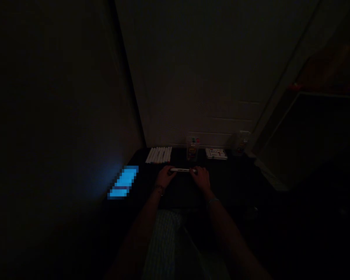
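A white marker pen [181, 170] lies crosswise between my two hands, with dark print along its barrel. My left hand [165, 177] is closed on its left end, and my right hand [201, 178] grips the right end. Beyond my left hand, several white markers [159, 154] lie side by side in a row. A clear plastic case [193, 148] with a few coloured marker tips showing stands upright behind the held marker. To its right is a flat stack of white markers [216, 154]. The room is very dark, so fine detail is lost.
A glowing blue pixelated screen [123, 182] lies at the left of the dark table [233, 182]. Another clear case [241, 144] stands at the back right. A pale wall [175, 77] rises behind the table. On the right is a dark framed shape [317, 128].
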A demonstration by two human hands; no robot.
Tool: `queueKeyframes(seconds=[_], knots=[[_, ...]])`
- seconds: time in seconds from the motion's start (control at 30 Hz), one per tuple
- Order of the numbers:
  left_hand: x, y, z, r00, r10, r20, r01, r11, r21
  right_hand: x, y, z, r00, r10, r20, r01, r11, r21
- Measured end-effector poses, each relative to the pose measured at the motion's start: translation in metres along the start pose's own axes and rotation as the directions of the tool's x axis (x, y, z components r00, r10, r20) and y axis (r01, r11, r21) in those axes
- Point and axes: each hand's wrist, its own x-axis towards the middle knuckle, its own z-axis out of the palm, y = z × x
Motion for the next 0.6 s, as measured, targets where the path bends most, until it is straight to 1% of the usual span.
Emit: queueKeyframes(seconds=[0.17, 0.3, 0.5, 0.6], knots=[[-0.001, 0.003, -0.001, 1.000, 0.001, 0.024, -0.001, 1.000, 0.009, 0.002, 0.003, 0.003, 1.000, 0.002, 0.025, 0.001, 0.994, -0.112], [-0.002, 0.007, -0.003, 0.999, -0.009, 0.034, 0.009, 1.000, 0.003, 0.003, 0.005, 0.004, 0.999, -0.010, 0.038, 0.016, 0.986, -0.167], [-0.002, 0.012, -0.004, 0.994, -0.097, 0.054, 0.097, 0.995, -0.002, 0.005, 0.009, 0.010, 1.000, -0.008, 0.012, 0.010, 0.984, -0.177], [0.000, 0.011, -0.004, 0.993, -0.111, 0.029, 0.111, 0.994, -0.008, 0.006, 0.010, 0.012, 1.000, -0.011, 0.004, 0.012, 0.987, -0.159]])
